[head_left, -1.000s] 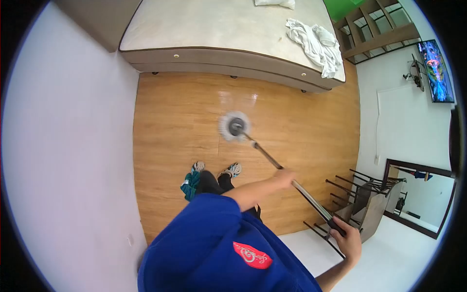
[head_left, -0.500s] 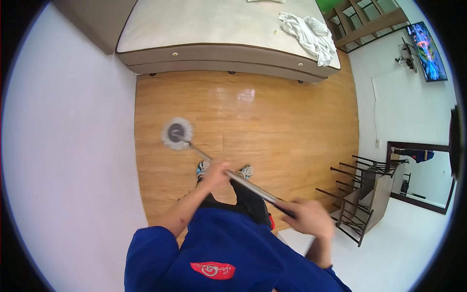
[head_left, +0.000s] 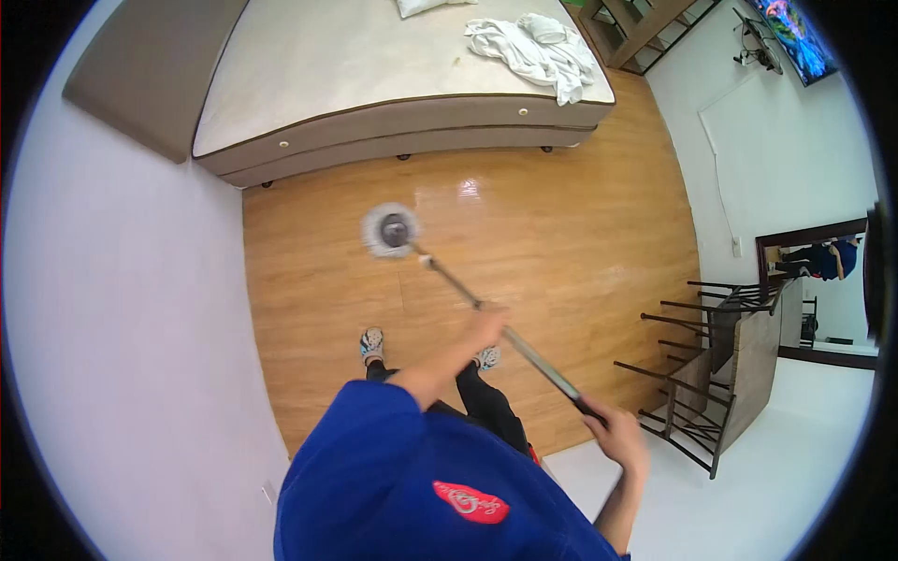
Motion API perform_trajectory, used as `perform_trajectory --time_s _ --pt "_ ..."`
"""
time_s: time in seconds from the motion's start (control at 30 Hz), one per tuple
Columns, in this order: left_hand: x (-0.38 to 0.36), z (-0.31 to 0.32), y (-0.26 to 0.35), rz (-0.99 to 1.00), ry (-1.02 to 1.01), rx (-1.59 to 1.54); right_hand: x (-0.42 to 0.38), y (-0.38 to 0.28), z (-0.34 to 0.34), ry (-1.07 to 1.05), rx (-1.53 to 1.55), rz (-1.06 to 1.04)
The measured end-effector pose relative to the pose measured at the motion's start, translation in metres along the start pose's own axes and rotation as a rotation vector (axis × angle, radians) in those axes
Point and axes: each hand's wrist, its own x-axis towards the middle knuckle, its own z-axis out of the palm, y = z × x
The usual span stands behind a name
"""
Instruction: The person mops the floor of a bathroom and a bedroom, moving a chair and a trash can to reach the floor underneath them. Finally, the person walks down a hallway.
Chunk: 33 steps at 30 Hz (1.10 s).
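Note:
A spin mop (head_left: 541, 363) slants across the view, its round white-fringed head (head_left: 377, 245) flat on the wooden floor (head_left: 580, 243) at the upper left. My left hand (head_left: 486, 325) is closed round the middle of the metal pole. Lower down and to the right, my right hand (head_left: 617, 438) grips the black end of the handle. Both shoes (head_left: 372, 343) show on the floor beneath the pole.
A bed with a bare mattress (head_left: 355, 65) stands ahead, with a crumpled white cloth (head_left: 538, 54) on it. Upturned dark-legged furniture (head_left: 748, 374) and a framed mirror (head_left: 823, 309) are at the right. A white wall (head_left: 131, 327) runs along the left.
The mop head has swept to the right and slightly forward across the floor. Both hands have shifted right and stay on the pole. The view has turned and tilted somewhat.

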Motion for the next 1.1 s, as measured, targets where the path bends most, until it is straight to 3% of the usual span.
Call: perform_trajectory --time_s 0.03,0.07,0.13,0.3,0.43,0.6,0.7,0.73,0.8,0.87,0.9,0.93,0.97,1.0,1.03,1.1 --pt "0.026 0.041 0.036 0.044 -0.018 -0.084 -0.022 0.022 -0.023 0.039 -0.049 0.072" --pt "0.057 0.080 0.071 0.114 -0.145 0.031 -0.041 0.041 -0.042 0.067 -0.057 0.088" --pt "0.082 0.047 0.177 0.152 -0.283 -0.011 -0.062 0.058 -0.079 0.102 -0.076 0.114" --pt "0.128 0.098 0.246 0.270 -0.345 -0.081 -0.073 0.101 -0.142 0.130 -0.091 0.065" --pt "0.106 0.105 0.210 0.376 -0.162 -0.140 -0.053 0.129 -0.171 0.047 -0.121 -0.167" --pt "0.055 0.036 0.109 0.040 -0.184 0.079 0.042 0.134 -0.154 -0.307 -0.001 -0.248" --pt "0.084 0.039 0.034 -0.183 -0.369 0.429 0.123 0.172 -0.093 -0.256 -0.075 -0.340" --pt "0.103 0.041 0.042 -0.238 -0.352 0.467 0.145 0.182 -0.095 -0.280 -0.099 -0.333" --pt "0.138 0.045 0.075 -0.352 -0.328 0.530 0.169 0.218 -0.134 -0.339 -0.028 -0.268" --pt "0.203 0.065 0.130 -0.330 -0.554 0.434 0.181 0.258 -0.184 -0.329 0.028 -0.193" --pt "0.233 0.106 0.142 -0.403 -0.528 0.319 0.175 0.284 -0.221 -0.284 0.048 -0.152" --pt "0.266 0.129 0.182 -0.343 -0.596 0.261 0.164 0.303 -0.261 -0.235 -0.015 -0.059" --pt "0.298 0.142 0.239 -0.112 -0.473 0.155 0.151 0.322 -0.303 -0.181 -0.084 0.034" --pt "0.332 0.172 0.277 0.067 -0.626 0.297 0.132 0.346 -0.333 0.006 -0.037 0.005" --pt "0.360 0.181 0.335 0.096 -0.588 0.132 0.114 0.351 -0.369 0.042 -0.046 0.163" --pt "0.408 0.248 0.405 0.205 -0.522 -0.047 0.080 0.372 -0.409 0.209 -0.101 0.271"
